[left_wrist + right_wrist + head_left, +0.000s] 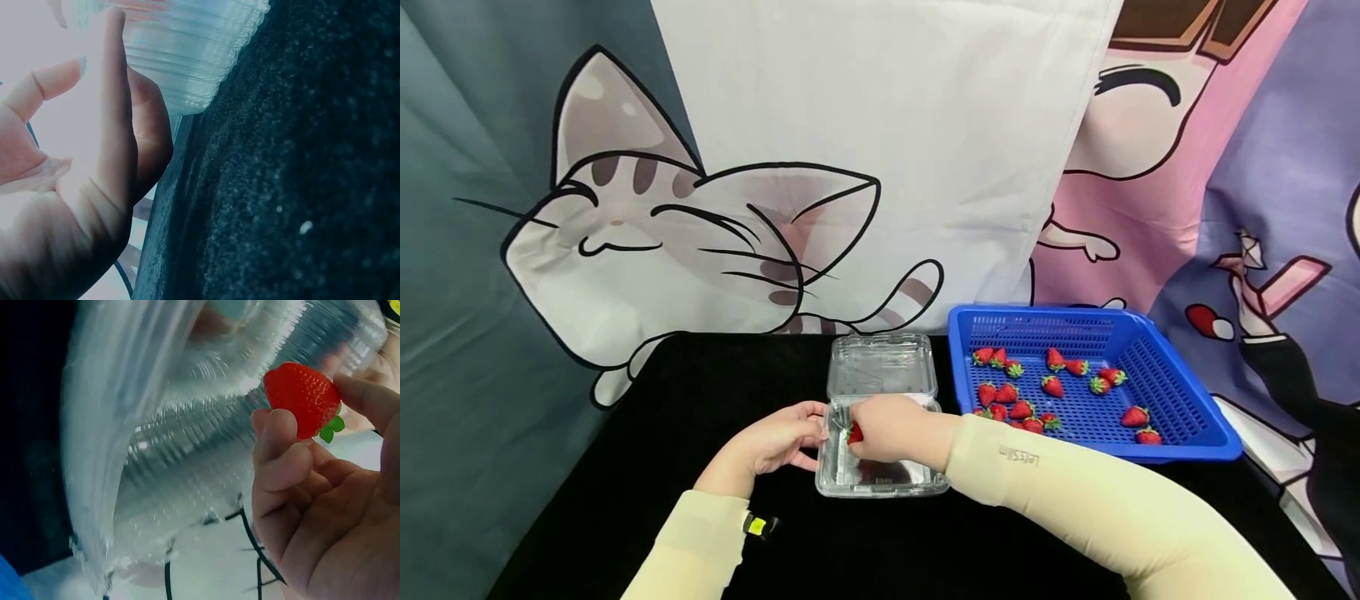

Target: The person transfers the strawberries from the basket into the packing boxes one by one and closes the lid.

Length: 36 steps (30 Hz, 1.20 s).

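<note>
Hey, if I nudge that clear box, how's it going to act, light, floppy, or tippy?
Probably light and somewhat flexible: the box looks like thin, see-through plastic with ribbed sides. It seems more apt to slide than roll, given its broad, squared shape. The lid may swing or flop, as it's open behind the base.

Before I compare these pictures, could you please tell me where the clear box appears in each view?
Head: the clear box stands low in the middle, lid open.
Left wrist: the clear box is at the top, partly behind the left hand.
Right wrist: the clear box fills much of the left and middle, beside the right hand holding a strawberry.
Shared landmark: the black cloth.
</note>
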{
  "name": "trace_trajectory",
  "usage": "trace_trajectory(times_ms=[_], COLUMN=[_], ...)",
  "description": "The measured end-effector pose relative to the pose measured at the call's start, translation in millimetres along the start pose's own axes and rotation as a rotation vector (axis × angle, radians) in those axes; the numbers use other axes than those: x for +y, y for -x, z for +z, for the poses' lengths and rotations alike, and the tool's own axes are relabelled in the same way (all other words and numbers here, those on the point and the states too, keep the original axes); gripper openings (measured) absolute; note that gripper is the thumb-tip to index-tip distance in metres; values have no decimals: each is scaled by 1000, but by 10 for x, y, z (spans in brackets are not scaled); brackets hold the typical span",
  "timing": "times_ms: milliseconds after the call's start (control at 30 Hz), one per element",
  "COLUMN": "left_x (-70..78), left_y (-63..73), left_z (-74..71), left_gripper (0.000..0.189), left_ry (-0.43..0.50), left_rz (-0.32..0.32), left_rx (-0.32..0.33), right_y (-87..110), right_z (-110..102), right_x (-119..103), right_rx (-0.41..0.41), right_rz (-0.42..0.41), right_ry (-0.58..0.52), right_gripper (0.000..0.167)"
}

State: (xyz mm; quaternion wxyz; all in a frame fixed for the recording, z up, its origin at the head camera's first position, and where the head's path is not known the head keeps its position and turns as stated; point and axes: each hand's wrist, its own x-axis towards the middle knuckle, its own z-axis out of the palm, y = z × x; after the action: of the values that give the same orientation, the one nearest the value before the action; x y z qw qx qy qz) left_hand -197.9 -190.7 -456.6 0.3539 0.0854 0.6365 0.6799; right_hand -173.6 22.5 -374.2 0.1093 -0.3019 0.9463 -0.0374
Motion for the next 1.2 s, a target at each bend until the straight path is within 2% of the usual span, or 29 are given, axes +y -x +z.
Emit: trace_trajectory(times_ms=[333,533,767,1000,1200], left_x=[14,12,12,10,19], left_y=[-14,-10,9,0,13], left_z=[4,-1,11,13,19], left_gripper=[52,54,60,58,58], left_ry=[6,17,20,8,-2], left_rz=[-6,0,-7,-9,-7], left_rx=[-18,9,14,25,20], right_y=[-149,-156,-166,-163,-78], right_z=[93,87,82,2,-196], right_x=[-24,-39,-5,31,81], right_rx=[-42,-20,-35,-44,-28], right_rz=[115,109,112,119,129], right_ry=[12,24,-6,-14,-41], right_gripper=[25,28,27,27,28])
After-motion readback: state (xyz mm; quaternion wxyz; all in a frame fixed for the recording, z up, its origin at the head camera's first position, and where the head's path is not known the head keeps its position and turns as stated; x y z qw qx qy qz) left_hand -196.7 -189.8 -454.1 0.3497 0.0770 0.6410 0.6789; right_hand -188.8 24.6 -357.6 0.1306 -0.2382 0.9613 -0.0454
